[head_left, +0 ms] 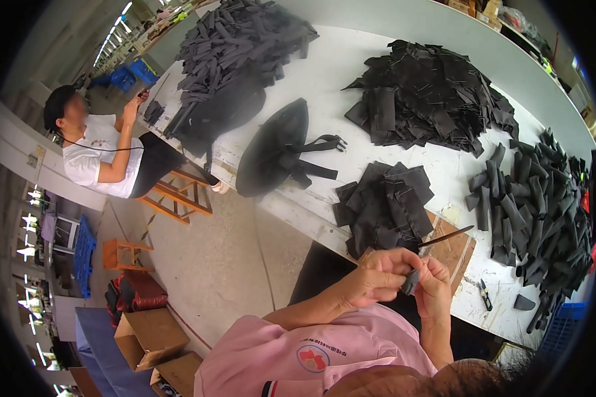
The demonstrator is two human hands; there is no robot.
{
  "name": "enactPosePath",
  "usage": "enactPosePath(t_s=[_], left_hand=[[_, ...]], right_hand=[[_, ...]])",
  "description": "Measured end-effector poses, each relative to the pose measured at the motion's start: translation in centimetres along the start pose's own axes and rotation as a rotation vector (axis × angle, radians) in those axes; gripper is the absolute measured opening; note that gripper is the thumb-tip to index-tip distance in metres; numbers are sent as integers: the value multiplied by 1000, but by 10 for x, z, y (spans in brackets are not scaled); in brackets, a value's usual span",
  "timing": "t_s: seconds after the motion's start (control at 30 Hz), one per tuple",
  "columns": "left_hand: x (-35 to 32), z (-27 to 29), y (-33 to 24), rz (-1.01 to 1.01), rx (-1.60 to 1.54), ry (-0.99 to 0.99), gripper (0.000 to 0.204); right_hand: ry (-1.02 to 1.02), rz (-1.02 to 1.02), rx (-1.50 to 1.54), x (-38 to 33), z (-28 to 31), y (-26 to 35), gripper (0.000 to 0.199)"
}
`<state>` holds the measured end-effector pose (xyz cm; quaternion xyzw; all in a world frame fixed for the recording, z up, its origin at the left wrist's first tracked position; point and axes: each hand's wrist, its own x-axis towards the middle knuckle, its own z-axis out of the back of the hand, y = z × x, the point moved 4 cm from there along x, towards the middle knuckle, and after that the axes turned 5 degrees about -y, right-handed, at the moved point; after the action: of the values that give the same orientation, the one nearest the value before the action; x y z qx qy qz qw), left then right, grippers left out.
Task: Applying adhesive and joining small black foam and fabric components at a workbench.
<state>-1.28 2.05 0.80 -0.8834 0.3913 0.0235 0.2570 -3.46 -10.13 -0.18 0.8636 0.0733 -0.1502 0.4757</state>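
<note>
Both of my hands come together in front of my chest, over the table's near edge. A small dark grey fabric piece (pixel 411 282) is pinched between them. My left hand (pixel 379 276) has its fingers closed on one side of the piece. On the other side, my right hand (pixel 434 281) grips it with thumb and fingers pressed together. A thin dark pointed rod (pixel 447 235) sticks out above a wooden board (pixel 458 250) just beyond my fingers; its lower end is hidden. Close by lies a loose pile of flat black fabric pieces (pixel 385 205).
Small thread snips (pixel 486 295) and a grey fabric scrap (pixel 524 303) lie to the right. Piles of dark rolled strips (pixel 533 205), black flat pieces (pixel 430 92) and grey strips (pixel 238 40) cover the table. A black strapped item (pixel 275 149) sits mid-left. Another person (pixel 106 145) sits at left.
</note>
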Motion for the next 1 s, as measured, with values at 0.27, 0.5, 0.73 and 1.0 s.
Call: enactPosePath(t_s=[0.27, 0.5, 0.73, 1.0], left_hand=[[3, -21, -10, -267, 478, -60, 35], [7, -10, 6, -475, 482, -187, 20], [8, -2, 3, -618, 506, -273, 12], [14, 6, -3, -317, 384, -234, 12]], right_hand=[[99, 367, -41, 6, 1, 17, 20], [-129, 629, -521, -8, -10, 27, 18], [-186, 657, -691, -8, -18, 26, 16], [-178, 566, -659, 1, -11, 22, 17]])
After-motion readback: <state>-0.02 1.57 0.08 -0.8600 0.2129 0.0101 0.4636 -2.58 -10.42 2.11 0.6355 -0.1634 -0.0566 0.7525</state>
